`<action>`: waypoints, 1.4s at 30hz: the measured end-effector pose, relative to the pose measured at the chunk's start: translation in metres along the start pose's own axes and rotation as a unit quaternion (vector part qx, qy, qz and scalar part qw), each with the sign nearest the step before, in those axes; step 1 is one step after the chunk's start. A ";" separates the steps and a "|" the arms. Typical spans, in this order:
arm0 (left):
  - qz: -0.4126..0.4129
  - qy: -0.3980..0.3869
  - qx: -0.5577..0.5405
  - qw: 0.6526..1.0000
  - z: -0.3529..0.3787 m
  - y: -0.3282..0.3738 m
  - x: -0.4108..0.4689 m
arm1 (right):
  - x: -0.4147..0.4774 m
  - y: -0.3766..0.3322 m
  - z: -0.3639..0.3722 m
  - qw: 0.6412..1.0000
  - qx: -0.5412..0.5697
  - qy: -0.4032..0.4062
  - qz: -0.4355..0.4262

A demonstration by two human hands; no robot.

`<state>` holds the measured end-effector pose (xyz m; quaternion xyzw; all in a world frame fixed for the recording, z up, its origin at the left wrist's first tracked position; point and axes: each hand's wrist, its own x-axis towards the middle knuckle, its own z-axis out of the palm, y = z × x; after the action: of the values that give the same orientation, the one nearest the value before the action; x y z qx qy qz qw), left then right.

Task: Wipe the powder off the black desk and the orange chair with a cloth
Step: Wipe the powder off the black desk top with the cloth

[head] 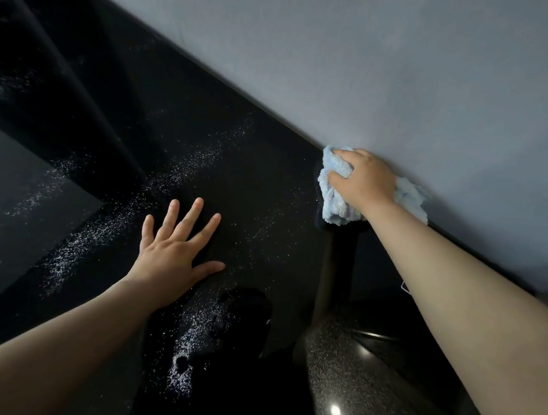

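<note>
Our left hand (176, 250) lies flat on the black table (263, 175), fingers straight and spread. Our right hand (362, 178) curls its fingers round a bunched pale-blue cloth (334, 206) and presses it to the table's far edge, hard against the grey wall (386, 62). White powder (79, 246) streaks the dark surface in a band left of the flat hand, with a denser patch nearer us, beside our left forearm.
</note>
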<state>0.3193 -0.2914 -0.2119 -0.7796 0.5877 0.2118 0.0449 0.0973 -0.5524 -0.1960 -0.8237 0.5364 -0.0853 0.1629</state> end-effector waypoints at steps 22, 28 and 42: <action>0.010 -0.002 0.001 1.000 -0.002 0.001 0.001 | -0.097 -0.048 0.029 0.998 -0.012 0.033 -0.056; 0.009 0.005 0.012 1.000 -0.003 0.002 0.000 | -0.132 -0.064 0.040 0.996 -0.014 0.050 -0.068; 0.009 0.007 0.002 1.000 -0.005 0.002 0.000 | -0.172 -0.085 0.053 0.994 0.009 0.081 -0.070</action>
<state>0.3189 -0.2936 -0.2065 -0.7754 0.5959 0.2050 0.0405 0.1162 -0.3545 -0.2094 -0.8479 0.4883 -0.1682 0.1199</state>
